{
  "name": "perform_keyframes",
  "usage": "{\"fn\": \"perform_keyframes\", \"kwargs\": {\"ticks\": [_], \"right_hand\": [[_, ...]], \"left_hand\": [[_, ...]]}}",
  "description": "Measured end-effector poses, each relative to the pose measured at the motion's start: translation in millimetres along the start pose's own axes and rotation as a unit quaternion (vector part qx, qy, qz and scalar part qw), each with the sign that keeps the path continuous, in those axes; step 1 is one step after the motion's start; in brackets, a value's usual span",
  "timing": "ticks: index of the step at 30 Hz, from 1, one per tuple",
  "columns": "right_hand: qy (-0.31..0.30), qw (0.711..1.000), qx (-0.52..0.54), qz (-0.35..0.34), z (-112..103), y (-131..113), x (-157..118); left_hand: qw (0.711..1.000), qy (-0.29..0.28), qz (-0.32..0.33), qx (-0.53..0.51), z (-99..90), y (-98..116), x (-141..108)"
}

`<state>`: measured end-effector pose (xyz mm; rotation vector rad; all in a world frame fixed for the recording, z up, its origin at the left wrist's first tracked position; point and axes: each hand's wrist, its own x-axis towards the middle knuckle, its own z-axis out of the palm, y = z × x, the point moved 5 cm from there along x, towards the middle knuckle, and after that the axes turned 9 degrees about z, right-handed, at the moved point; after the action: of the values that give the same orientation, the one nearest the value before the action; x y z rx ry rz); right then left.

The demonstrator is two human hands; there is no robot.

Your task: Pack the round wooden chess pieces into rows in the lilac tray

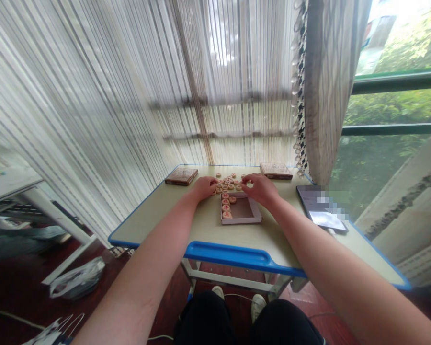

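Round wooden pieces with characters (230, 187) lie in a loose pile on the pale table (154, 215). In front of the pile is a shallow open box (242, 221). Several pieces (226, 208) form a column along its left side, and one more (232, 200) sits beside the column near the top. My left hand (204, 187) is at the pile's left edge, fingers curled against pieces there. At the pile's right edge, my right hand (257, 186) has its fingers bent down by the pieces. What either hand's fingertips hold, if anything, is too small to make out.
A brown flat box (181, 176) lies at the back left of the table and a similar one (276, 171) at the back right. A tablet (321, 209) rests near the right edge. A blue tray groove (230, 253) runs along the front edge. Curtains hang behind.
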<state>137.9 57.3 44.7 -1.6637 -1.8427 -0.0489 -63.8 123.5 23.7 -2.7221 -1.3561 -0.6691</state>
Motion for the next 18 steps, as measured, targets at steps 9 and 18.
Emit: {"fn": "perform_keyframes", "kwargs": {"ticks": [9,18], "right_hand": [[0.005,0.992,0.034,0.12,8,40,12],[-0.027,0.988,-0.036,0.146,26,63,19]], "left_hand": [[0.999,0.023,-0.03,-0.027,4.1,-10,3],[0.997,-0.037,0.055,-0.032,20.6,-4,10]]}}
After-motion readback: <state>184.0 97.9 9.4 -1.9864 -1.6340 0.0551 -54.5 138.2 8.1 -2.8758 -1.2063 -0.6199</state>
